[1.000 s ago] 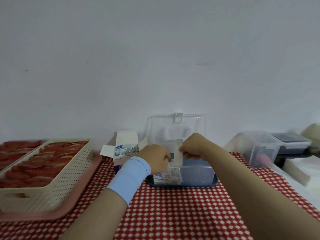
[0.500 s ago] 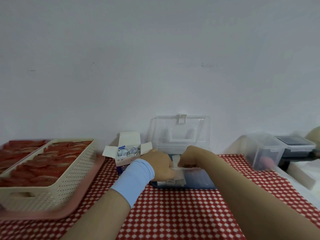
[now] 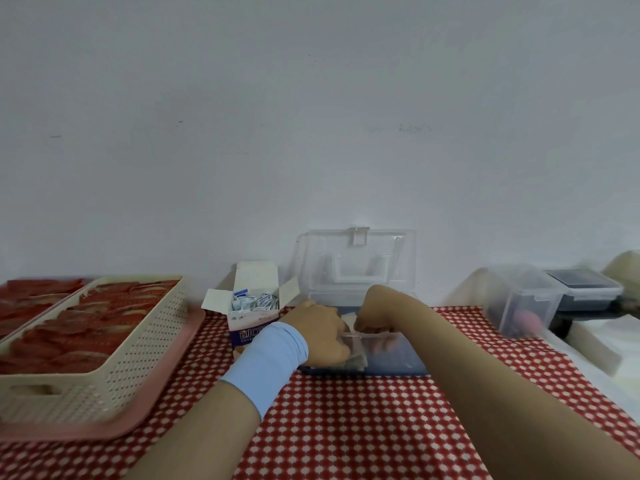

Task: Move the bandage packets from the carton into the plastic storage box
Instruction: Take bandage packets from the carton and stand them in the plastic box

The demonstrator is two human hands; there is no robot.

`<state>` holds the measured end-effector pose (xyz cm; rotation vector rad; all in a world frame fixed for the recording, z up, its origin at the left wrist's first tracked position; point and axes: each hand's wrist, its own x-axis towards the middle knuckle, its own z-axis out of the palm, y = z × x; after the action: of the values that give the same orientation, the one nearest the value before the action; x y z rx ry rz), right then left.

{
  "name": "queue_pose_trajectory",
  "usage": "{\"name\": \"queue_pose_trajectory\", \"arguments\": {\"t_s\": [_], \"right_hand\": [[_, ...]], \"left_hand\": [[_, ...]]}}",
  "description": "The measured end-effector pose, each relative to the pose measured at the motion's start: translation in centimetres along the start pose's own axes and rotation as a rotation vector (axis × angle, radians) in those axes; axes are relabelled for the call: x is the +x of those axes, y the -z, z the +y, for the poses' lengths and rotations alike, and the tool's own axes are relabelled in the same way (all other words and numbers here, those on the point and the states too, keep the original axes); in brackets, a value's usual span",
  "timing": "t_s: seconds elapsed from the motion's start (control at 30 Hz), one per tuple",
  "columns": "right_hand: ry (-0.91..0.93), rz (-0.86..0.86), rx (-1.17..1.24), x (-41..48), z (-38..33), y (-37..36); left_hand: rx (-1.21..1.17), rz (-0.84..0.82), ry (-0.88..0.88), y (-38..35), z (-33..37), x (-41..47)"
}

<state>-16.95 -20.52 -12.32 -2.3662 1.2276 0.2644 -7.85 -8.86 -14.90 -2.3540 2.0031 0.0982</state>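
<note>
The right hand (image 3: 375, 308) curls down over the open plastic box (image 3: 398, 355), its fingertips inside the rim. The left hand (image 3: 320, 332), above a blue wristband (image 3: 266, 365), curls at the box's front left corner. A pale bandage packet (image 3: 348, 320) stands between them. Whether either hand pinches it, I cannot tell. More packets (image 3: 356, 361) lie beneath it in the box. The open carton (image 3: 249, 327) stands just left of the box, near the back edge of the worktop (image 3: 346, 427).

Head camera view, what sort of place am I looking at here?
Likely a sorting table by a plain wall: checked tablecloth, open carton of bandage packets, clear plastic storage box, perforated basket.
</note>
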Motion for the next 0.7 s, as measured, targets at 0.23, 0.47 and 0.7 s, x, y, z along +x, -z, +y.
{"name": "queue_pose_trajectory", "arguments": {"t_s": [0.23,0.47,0.7], "right_hand": [[-0.041,-0.104,0.044,-0.8,-0.2,0.1],[-0.001,-0.069,0.030,-1.1,-0.1,0.3],[0.033,0.140,0.179,-2.1,-0.5,3.0]], "left_hand": [[0.002,-0.007,-0.009,0.2,0.2,-0.2],[-0.120,0.027,0.016,0.8,0.1,-0.5],[-0.495,0.451,0.020,4.9,-1.7,-3.6]]}}
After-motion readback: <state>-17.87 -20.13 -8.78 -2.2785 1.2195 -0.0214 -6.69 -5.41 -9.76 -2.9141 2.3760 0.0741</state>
